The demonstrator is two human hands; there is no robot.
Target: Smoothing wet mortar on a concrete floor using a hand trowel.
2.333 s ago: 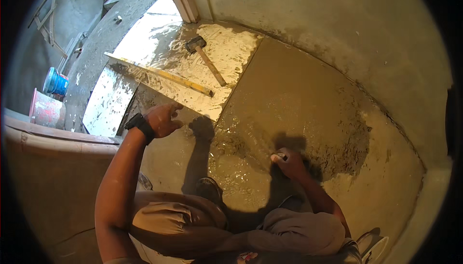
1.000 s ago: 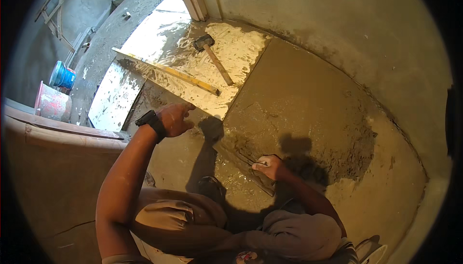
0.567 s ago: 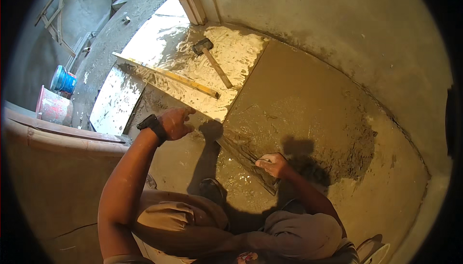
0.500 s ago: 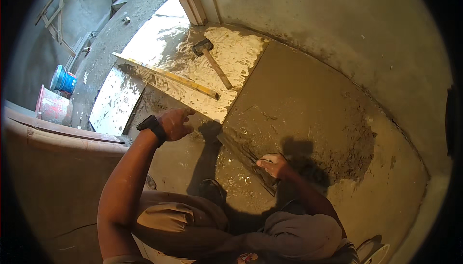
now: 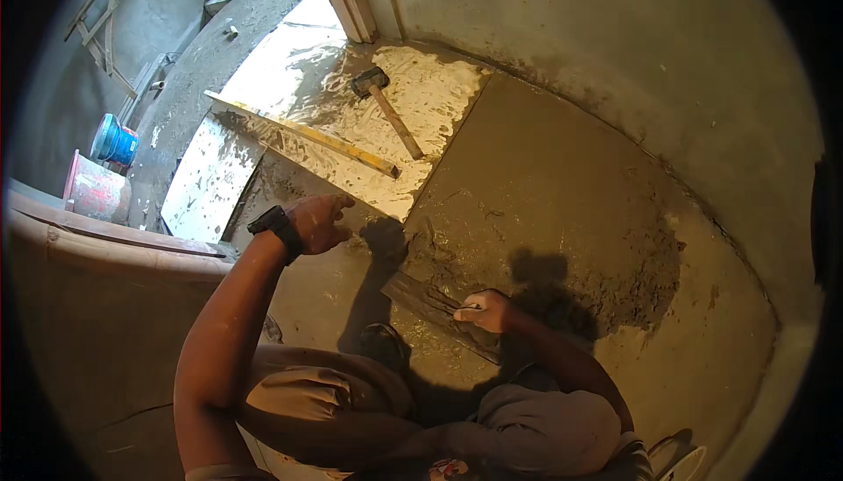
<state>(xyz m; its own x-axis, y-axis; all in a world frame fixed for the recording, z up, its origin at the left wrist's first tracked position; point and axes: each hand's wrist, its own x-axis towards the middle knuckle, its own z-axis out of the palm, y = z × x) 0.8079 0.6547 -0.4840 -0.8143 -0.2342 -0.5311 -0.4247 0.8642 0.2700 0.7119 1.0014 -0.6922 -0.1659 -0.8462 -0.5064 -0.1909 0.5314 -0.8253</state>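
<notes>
My right hand (image 5: pixel 485 311) grips the handle of a long, flat plastering trowel (image 5: pixel 418 303), whose mud-smeared blade lies low over wet grey mortar (image 5: pixel 518 191). The blade slants from upper left to lower right in front of my knees. My left hand (image 5: pixel 318 223), with a dark watch on its wrist, hangs to the left with its fingers loosely bent and apart, the index finger reaching out. I see nothing in it. It is nearest the edge of a mortar-smeared pale tile (image 5: pixel 421 94).
On the tiles lie a mallet (image 5: pixel 391 112) with a wooden handle and a long yellow level (image 5: pixel 334 145). A wall (image 5: pixel 597 33) borders the right side. Beyond a low ledge (image 5: pixel 132 239) at left stand a blue bucket (image 5: pixel 114 141) and a pinkish bucket (image 5: pixel 95 189). Rough mortar (image 5: pixel 645 279) lies at right.
My right hand has drawn the trowel slightly left and toward me, and the blade now shows more of its broad face. My left hand has hardly moved.
</notes>
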